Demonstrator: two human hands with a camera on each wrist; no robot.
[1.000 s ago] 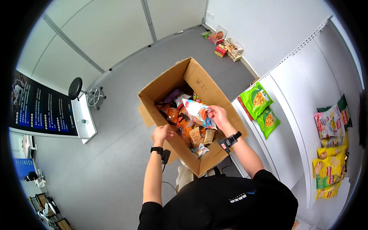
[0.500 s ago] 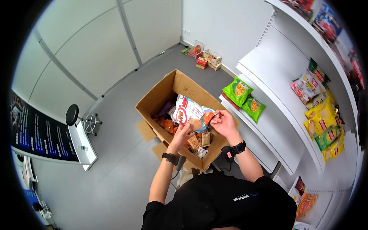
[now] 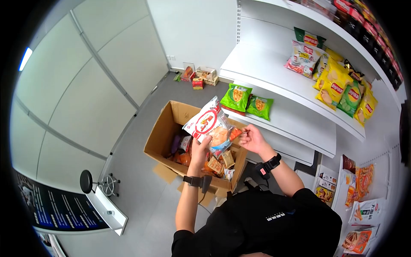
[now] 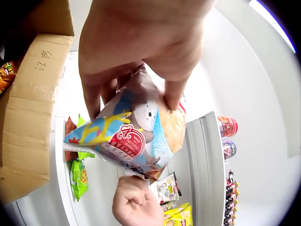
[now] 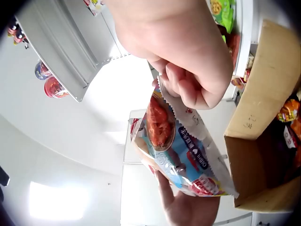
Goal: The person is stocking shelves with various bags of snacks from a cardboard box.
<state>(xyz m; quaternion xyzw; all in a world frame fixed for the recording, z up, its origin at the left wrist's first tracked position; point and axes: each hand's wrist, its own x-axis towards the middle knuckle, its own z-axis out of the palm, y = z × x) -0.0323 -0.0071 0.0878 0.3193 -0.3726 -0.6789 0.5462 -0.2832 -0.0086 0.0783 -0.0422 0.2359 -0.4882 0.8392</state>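
Observation:
My left hand (image 3: 199, 150) grips a white, red and blue snack bag (image 3: 205, 122) from its near side, the thumb on its printed face. At the bag's right end, my right hand (image 3: 253, 139) pinches a corner with curled fingers. Held over the open cardboard box (image 3: 183, 112), the bag is tilted, with a red oval logo facing up. In the left wrist view a seal cartoon shows on the bag (image 4: 150, 115). A crimped edge runs along the bag (image 5: 188, 150) in the right wrist view. Several packaged snacks (image 3: 184, 159) fill the box's bottom.
White shelves (image 3: 261, 55) stand to the right. Two green snack bags (image 3: 235, 97) lie on a lower shelf, and yellow chip bags (image 3: 332, 83) on one above. Small cartons (image 3: 207, 73) sit on the floor by the far wall. A black stool (image 3: 87, 181) stands at left.
The bag has come up out of the box, turned so its red logo shows. My left hand has moved from the box's edge to the bag. The view has swung right toward the shelves.

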